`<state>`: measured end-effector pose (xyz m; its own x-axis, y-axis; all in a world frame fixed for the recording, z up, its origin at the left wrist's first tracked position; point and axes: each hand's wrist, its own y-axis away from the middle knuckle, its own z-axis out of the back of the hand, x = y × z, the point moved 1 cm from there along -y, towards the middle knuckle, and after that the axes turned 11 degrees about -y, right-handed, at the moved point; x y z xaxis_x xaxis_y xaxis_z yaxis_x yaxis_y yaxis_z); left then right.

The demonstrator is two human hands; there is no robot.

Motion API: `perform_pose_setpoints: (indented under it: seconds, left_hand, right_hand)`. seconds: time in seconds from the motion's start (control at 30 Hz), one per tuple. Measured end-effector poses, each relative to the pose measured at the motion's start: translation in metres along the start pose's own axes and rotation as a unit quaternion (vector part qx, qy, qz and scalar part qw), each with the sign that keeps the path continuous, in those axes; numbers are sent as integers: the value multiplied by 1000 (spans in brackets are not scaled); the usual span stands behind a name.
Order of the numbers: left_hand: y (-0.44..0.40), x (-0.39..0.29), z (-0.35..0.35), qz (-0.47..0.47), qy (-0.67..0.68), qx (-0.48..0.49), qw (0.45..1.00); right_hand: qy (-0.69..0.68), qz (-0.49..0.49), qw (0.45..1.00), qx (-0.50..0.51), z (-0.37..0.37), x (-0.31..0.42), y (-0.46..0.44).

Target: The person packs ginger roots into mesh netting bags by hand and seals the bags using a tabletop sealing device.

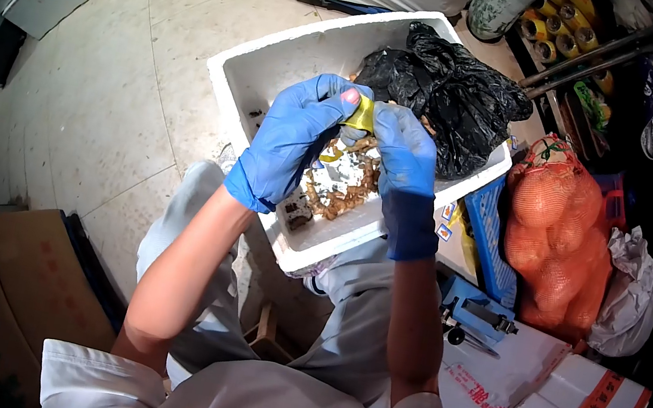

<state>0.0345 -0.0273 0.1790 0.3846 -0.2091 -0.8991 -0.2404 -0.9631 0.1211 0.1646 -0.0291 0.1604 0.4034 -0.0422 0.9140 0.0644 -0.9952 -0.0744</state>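
Here: left hand (292, 124) and right hand (407, 155), gloved, both pinched closed on one yellow strip (363, 113), apparently for steadiness; held over white foam box (282, 58), likely catching scraps.

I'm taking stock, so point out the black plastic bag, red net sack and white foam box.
Black plastic bag (469, 98): head view, crumpled middle.
Red net sack (561, 237): head view, bulging middle.
White foam box (304, 58): head view, inner far wall.

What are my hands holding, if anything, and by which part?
A small yellow piece: the left hand pinches its left side, the right hand its right. Exactly what it is, I can't tell.
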Motion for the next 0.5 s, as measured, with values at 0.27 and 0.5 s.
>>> perform_pose_setpoints:
  seconds: [0.27, 0.5]
  left_hand:
    - [-1, 7, 0, 52, -78, 63, 994]
    - [-2, 5, 1, 30, -73, -31, 996]
  right_hand:
    - [-72, 3, 997, -41, 8, 2, -3]
    - [158, 86, 983, -46, 4, 7, -5]
